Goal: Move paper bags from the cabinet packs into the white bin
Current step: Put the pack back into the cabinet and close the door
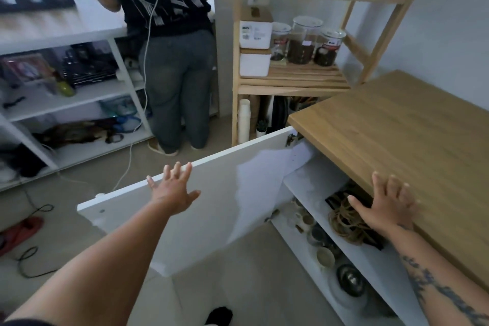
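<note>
as left hand (173, 189) overlaps door (211, 219), right hand (386, 208) splays.

soft dim daylight, blurred and bowed edges.

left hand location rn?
Head view, left of centre: left hand spread open at the top edge of the open white cabinet door.

The white cabinet (211, 214) stands open, a tangled brown bundle (346, 219) on its upper shelf (315, 185).
</note>
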Demonstrator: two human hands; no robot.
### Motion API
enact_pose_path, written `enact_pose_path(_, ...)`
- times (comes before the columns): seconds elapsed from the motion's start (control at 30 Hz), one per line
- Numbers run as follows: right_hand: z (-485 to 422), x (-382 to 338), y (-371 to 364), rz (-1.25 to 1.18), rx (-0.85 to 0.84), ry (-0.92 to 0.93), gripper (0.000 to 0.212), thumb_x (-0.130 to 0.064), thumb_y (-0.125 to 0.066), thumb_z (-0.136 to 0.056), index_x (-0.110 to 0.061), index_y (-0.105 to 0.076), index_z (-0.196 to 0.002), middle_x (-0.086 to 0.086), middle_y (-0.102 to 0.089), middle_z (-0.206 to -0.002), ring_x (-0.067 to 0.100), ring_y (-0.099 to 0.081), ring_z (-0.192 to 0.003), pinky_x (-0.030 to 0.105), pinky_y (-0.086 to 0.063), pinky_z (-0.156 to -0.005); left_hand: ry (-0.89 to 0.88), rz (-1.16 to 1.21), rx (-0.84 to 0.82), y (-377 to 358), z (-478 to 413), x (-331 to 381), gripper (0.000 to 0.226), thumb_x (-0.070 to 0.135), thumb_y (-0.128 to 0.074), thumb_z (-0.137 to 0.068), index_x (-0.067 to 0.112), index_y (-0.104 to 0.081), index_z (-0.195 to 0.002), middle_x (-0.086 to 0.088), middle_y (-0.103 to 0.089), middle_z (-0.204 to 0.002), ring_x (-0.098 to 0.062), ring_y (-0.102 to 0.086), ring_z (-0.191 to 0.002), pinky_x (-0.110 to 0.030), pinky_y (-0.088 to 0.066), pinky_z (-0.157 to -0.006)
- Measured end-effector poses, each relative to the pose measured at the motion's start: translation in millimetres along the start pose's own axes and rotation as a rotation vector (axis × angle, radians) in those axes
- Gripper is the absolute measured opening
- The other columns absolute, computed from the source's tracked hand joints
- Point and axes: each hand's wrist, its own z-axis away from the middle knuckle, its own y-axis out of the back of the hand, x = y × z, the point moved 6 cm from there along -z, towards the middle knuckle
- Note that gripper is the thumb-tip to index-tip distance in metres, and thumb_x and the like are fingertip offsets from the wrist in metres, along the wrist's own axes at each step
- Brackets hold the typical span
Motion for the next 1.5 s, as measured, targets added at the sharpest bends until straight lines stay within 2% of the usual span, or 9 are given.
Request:
enact_pose_path(0.3, 4, -3, 2, -0.006, 0.009, 0.045, 0.089, -0.071, -0.031, -0.083, -0.024, 0.006, -0.149, 0.012, 0.011, -0.158, 0.037, 0.010, -0.144, 0.057, 0.000, -0.114, -0.061, 0.055, 0.012, -17, 53, 21, 0.081, 0.051, -0.041, -0.093, 0.014, 0.001, -0.151, -0.006, 0.005, -0.160, -0.027, 0.001, -0.148, -0.043, -0.004, -0.119)
enact_pose_path(0.43, 5, 1, 2, 0.026, -0.014, 0.108, 0.088, -0.071, -0.028, -0.084, -0.023, 0.007, -0.149, 0.010, 0.012, -0.159, 0.035, 0.010, -0.145, 0.053, 0.002, -0.115, -0.083, 0.064, -0.001, -23, 79, 39, 0.078, 0.050, -0.041, -0.093, 0.014, -0.003, -0.151, -0.006, 0.001, -0.160, -0.026, -0.003, -0.148, -0.042, -0.007, -0.119)
enact_pose_path(0.6, 23, 24, 3, 0.010, -0.069, 0.202, 0.083, -0.061, -0.032, -0.090, -0.017, 0.006, -0.150, 0.005, 0.010, -0.159, 0.026, 0.008, -0.146, 0.044, -0.001, -0.119, -0.221, 0.085, -0.057, -30, 112, 61, 0.071, 0.039, -0.043, -0.096, 0.015, -0.006, -0.151, -0.004, -0.002, -0.160, -0.021, -0.007, -0.148, -0.038, -0.008, -0.119)
enact_pose_path(0.73, 41, 54, 4, 0.019, -0.049, 0.128, 0.081, -0.060, -0.028, -0.091, -0.013, 0.003, -0.149, 0.007, 0.007, -0.159, 0.025, 0.005, -0.147, 0.043, -0.005, -0.119, -0.345, 0.150, -0.095, -36, 132, 83, 0.068, 0.032, -0.045, -0.096, 0.017, -0.009, -0.151, -0.001, -0.004, -0.160, -0.021, -0.017, -0.146, -0.032, -0.016, -0.117)
enact_pose_path(0.83, 54, 79, 3, 0.022, -0.042, 0.035, 0.080, -0.060, -0.025, -0.091, -0.012, 0.003, -0.149, 0.008, 0.007, -0.159, 0.027, 0.005, -0.147, 0.045, -0.006, -0.119, -0.414, 0.184, -0.141, -43, 146, 104, 0.065, 0.028, -0.042, -0.098, 0.017, -0.007, -0.151, -0.001, -0.001, -0.160, -0.019, -0.011, -0.147, -0.030, -0.011, -0.117)
enact_pose_path(0.97, 68, 97, 1, -0.015, -0.050, 0.000, 0.077, -0.056, -0.025, -0.093, -0.011, 0.003, -0.149, 0.008, 0.008, -0.159, 0.025, 0.006, -0.147, 0.044, -0.005, -0.118, -0.527, 0.192, -0.154, -52, 161, 136, 0.064, 0.030, -0.037, -0.099, 0.012, -0.003, -0.151, -0.007, 0.005, -0.160, -0.022, 0.004, -0.148, -0.033, -0.005, -0.119)
enact_pose_path(1.13, 88, 114, -4, -0.038, -0.058, -0.064, 0.076, -0.055, -0.025, -0.094, -0.011, 0.003, -0.149, 0.007, 0.008, -0.159, 0.024, 0.008, -0.147, 0.045, -0.003, -0.118, -0.632, 0.208, -0.190, -63, 172, 173, 0.064, 0.034, -0.032, -0.100, 0.013, 0.003, -0.150, -0.004, 0.013, -0.158, -0.020, 0.015, -0.145, -0.034, -0.001, -0.119)
enact_pose_path(1.4, 116, 170, -5, -0.026, -0.033, -0.179, 0.073, -0.055, -0.022, -0.094, -0.013, 0.002, -0.149, 0.005, 0.008, -0.160, 0.024, 0.006, -0.147, 0.047, -0.009, -0.116, -0.791, -0.011, -0.200, -63, 176, 236, 0.062, 0.040, -0.025, -0.100, 0.013, -0.001, -0.151, -0.005, 0.008, -0.159, -0.023, 0.005, -0.147, -0.041, -0.002, -0.120)
enact_pose_path(1.5, 118, 176, -8, -0.049, -0.047, -0.152, 0.076, -0.056, -0.021, -0.094, -0.014, 0.009, -0.149, 0.005, 0.014, -0.159, 0.023, 0.011, -0.146, 0.045, -0.002, -0.118, -0.813, -0.101, -0.177, -58, 174, 262, 0.062, 0.042, -0.023, -0.100, 0.015, -0.001, -0.151, -0.004, 0.004, -0.160, -0.022, 0.002, -0.148, -0.043, -0.003, -0.121)
